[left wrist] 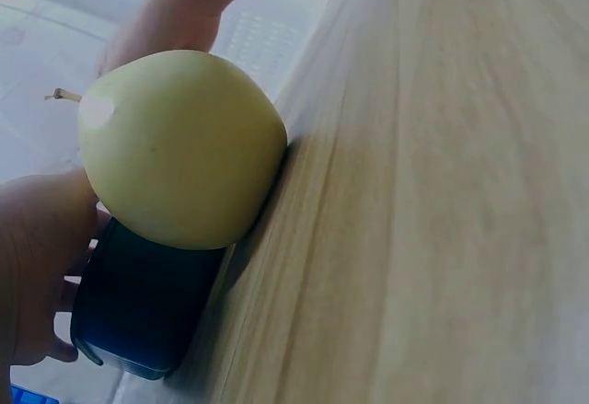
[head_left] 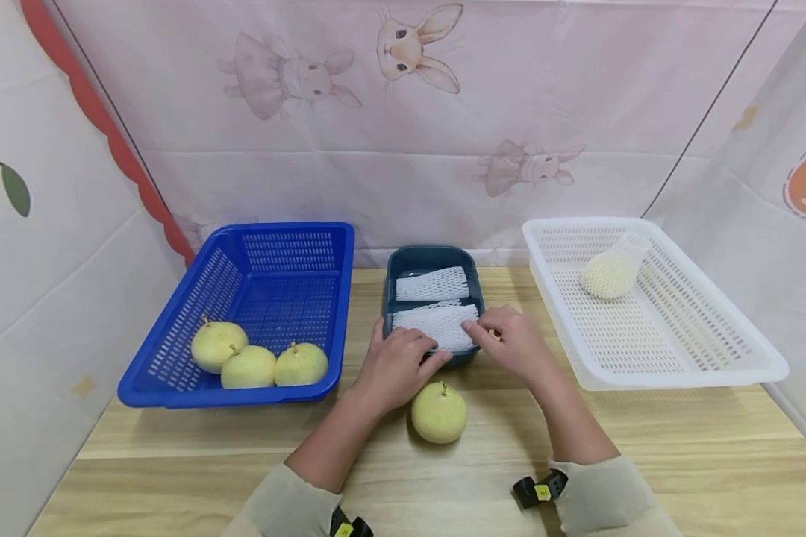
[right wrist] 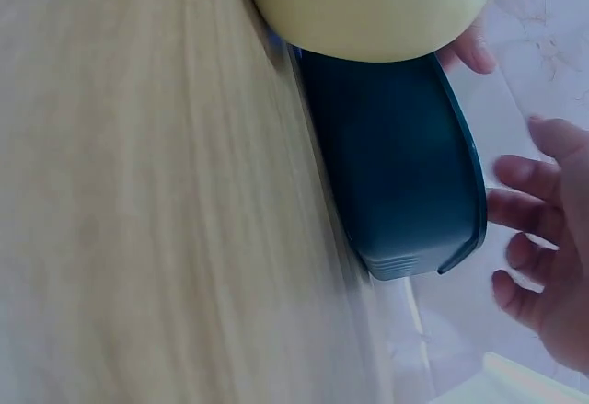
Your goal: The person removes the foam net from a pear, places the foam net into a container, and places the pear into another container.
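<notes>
A dark teal divided box (head_left: 391,287) stands mid-table with white foam net sleeves (head_left: 436,326) in both compartments. My left hand (head_left: 392,365) lies over the box's near left corner, its thumb by the sleeves' near edge. Across the box, my right hand (head_left: 513,343) has its thumb tip at the right end of the near sleeves. In the right wrist view, that right hand's loosely bent fingers (right wrist: 529,211) are spread beside the box wall (right wrist: 396,165). A yellow-green pear (head_left: 439,413) sits on the table between my forearms, in front of the box.
On the left, a blue basket (head_left: 345,298) holds three pears (head_left: 248,367). A white basket (head_left: 685,380) on the right contains one pear in a foam net (head_left: 607,274). A printed cloth (head_left: 416,179) hangs behind the wooden table (head_left: 483,462).
</notes>
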Available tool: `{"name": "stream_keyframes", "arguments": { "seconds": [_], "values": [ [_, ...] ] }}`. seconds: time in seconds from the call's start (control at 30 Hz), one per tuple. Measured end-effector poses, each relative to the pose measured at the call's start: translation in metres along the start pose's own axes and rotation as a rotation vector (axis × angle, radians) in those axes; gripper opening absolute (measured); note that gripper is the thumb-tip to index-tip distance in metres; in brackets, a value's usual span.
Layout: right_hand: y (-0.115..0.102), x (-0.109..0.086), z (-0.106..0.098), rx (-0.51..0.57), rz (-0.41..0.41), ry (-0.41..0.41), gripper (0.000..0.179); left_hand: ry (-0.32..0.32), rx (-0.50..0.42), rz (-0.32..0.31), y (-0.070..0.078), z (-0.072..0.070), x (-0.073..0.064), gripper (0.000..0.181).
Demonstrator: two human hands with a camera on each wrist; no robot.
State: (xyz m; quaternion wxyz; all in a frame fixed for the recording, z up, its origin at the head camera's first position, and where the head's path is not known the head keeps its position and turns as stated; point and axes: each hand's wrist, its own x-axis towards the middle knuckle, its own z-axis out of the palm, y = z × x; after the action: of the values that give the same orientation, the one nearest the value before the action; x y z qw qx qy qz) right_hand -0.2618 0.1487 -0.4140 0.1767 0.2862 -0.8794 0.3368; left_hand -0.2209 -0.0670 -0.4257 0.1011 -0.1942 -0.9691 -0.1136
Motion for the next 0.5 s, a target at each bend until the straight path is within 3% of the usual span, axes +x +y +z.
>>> {"name": "stream_keyframes", "arguments": {
  "seconds": [0.13,0.33,0.5],
  "values": [
    [-0.0006,-0.0009,0.0013,-0.017,0.041,-0.152,0.03,-0.022,0.0,-0.01,0.0003,0.0013,-0.0007,0.052],
    [-0.0035,-0.0023,0.0025,-0.004,0.174,-0.299,0.034,-0.041,-0.006,-0.017,0.0006,0.002,-0.0013,0.051],
    [-0.0057,-0.0027,0.0046,-0.014,0.158,-0.351,0.03,-0.067,-0.033,-0.03,0.0007,0.0023,-0.0017,0.05]
  ]
}}
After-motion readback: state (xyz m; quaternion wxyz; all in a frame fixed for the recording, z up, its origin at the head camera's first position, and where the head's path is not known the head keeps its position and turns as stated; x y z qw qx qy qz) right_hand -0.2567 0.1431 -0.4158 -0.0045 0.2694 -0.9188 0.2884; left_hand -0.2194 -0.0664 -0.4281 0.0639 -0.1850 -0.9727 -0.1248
